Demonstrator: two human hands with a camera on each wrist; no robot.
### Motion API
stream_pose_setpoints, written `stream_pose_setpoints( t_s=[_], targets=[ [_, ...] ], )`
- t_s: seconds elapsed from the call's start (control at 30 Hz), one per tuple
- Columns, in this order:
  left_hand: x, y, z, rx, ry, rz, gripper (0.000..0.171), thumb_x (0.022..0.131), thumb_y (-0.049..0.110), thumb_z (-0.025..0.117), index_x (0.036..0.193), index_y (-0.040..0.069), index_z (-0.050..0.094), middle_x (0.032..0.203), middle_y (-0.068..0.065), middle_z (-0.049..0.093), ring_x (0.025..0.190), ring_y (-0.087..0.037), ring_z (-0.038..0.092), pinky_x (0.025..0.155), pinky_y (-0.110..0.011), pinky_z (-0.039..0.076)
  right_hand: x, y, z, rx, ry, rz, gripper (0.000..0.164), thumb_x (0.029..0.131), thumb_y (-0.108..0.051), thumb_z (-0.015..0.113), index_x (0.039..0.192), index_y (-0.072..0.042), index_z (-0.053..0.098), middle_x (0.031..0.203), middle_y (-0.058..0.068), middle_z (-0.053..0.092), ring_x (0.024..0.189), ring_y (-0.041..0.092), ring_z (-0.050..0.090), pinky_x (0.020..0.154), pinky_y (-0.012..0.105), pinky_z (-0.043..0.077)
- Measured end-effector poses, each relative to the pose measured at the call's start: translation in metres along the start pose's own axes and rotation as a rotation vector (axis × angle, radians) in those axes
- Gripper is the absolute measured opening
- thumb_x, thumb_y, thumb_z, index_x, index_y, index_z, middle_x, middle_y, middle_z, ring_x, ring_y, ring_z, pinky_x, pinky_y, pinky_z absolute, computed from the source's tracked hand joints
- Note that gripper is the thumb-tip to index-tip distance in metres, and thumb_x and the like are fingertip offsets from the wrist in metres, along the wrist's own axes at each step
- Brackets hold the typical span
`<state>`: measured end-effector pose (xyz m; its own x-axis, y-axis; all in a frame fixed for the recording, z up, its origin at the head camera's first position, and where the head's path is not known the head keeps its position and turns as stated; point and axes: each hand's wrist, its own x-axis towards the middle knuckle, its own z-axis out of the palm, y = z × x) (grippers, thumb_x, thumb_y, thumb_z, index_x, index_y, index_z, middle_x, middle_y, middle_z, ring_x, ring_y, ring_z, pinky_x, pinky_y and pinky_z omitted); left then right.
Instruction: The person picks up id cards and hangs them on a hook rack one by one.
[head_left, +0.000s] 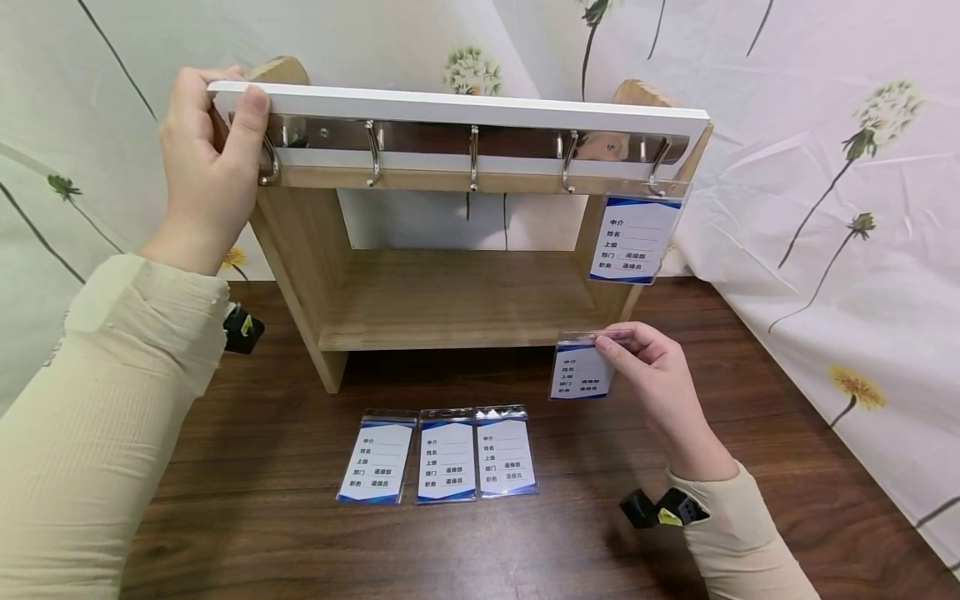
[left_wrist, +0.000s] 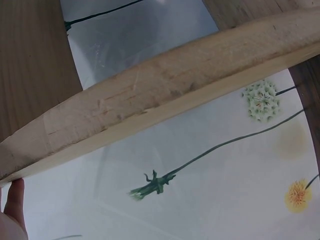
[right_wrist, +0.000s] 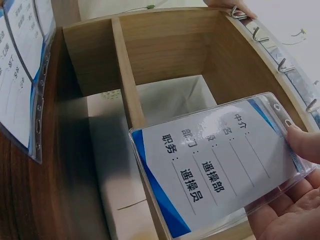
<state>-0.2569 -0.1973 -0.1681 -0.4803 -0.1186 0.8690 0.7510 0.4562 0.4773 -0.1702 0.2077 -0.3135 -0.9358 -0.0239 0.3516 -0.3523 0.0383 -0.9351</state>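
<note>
The held badge [head_left: 582, 369] is hanging from the right grip [head_left: 637, 358] by its clear top edge, thumb pressing on the front and fingers supporting from behind, so that the gap between them is closing down to the thin plastic; its printed face is pointing outward, and its body is extending downward from the grip, to the left in the head view; it is hovering above the bench [head_left: 525, 550], near the right end of the lower board of the wooden rack [head_left: 457, 296], below the hanging badge [head_left: 633, 242] and well apart from it; the left grip [head_left: 210, 167] is curling round the left end of the white board [head_left: 480, 102], its thumb lying on the front and its fingers reaching behind; five badges are showing in all, one being pinched, one hanging at the rightmost hook, and three flat badges [head_left: 447, 460] lying in a row on the bench, side by side, with their print facing up; five metal hooks [head_left: 474, 158] are lining one shiny strip [head_left: 427, 137] on the single white board; two side panels [head_left: 303, 250] are standing at the ends of the one rack; one flowered cloth [head_left: 765, 175] is covering the background.
</note>
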Motion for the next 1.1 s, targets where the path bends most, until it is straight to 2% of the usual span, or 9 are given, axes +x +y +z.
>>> stream_pose_setpoints(
  t_s=[0.13,0.33,0.53,0.77,1.0,1.1],
  targets=[
    [0.0,-0.001,0.0,0.004,-0.001,0.008,0.014,0.098,0.023,0.055,0.099,0.037,0.052,0.101,0.021,0.053,0.079,0.003,0.044,0.073,-0.015,0.033,0.001,-0.007,0.003,0.004,0.024,0.013,0.022,0.095,-0.001,0.061,0.089,-0.021,0.07,0.085,-0.011,0.073,0.078,0.003,0.064,0.072,0.018,0.051],
    [-0.001,0.001,0.0,0.018,-0.007,-0.004,0.013,0.098,0.024,0.056,0.1,0.036,0.052,0.09,0.021,0.05,0.066,0.002,0.038,0.066,-0.015,0.031,0.004,-0.017,0.006,0.033,0.076,0.023,0.022,0.096,-0.003,0.06,0.088,-0.021,0.071,0.083,-0.009,0.073,0.076,0.004,0.065,0.071,0.02,0.053],
    [-0.001,0.001,0.0,0.012,-0.016,-0.005,0.013,0.098,0.024,0.055,0.104,0.035,0.054,0.093,0.022,0.052,0.067,0.002,0.039,0.066,-0.016,0.031,0.01,-0.025,0.011,0.066,0.102,-0.016,0.021,0.095,-0.002,0.061,0.089,-0.019,0.073,0.081,-0.006,0.073,0.075,0.005,0.066,0.071,0.021,0.054],
    [-0.001,0.002,0.0,0.006,0.008,-0.056,0.011,0.098,0.023,0.056,0.101,0.034,0.054,0.097,0.018,0.055,0.068,0.001,0.041,0.068,-0.016,0.032,0.018,-0.036,0.019,0.095,0.137,-0.051,0.021,0.094,-0.001,0.062,0.088,-0.018,0.072,0.08,-0.006,0.073,0.075,0.005,0.066,0.072,0.021,0.052],
    [0.0,0.0,0.0,0.017,-0.002,-0.015,0.011,0.098,0.023,0.056,0.102,0.034,0.054,0.098,0.02,0.053,0.07,0.002,0.041,0.069,-0.015,0.032,0.025,-0.046,0.027,0.14,0.162,-0.093,0.019,0.094,-0.001,0.062,0.086,-0.015,0.073,0.079,-0.006,0.073,0.075,0.004,0.065,0.07,0.02,0.051],
    [0.0,0.001,0.001,0.008,0.01,-0.038,0.012,0.097,0.023,0.057,0.099,0.034,0.054,0.102,0.018,0.055,0.074,0.002,0.044,0.072,-0.015,0.033,0.028,-0.05,0.029,0.146,0.153,-0.118,0.018,0.094,-0.001,0.062,0.087,-0.014,0.073,0.079,-0.005,0.073,0.074,0.005,0.065,0.069,0.02,0.052]
  ],
)
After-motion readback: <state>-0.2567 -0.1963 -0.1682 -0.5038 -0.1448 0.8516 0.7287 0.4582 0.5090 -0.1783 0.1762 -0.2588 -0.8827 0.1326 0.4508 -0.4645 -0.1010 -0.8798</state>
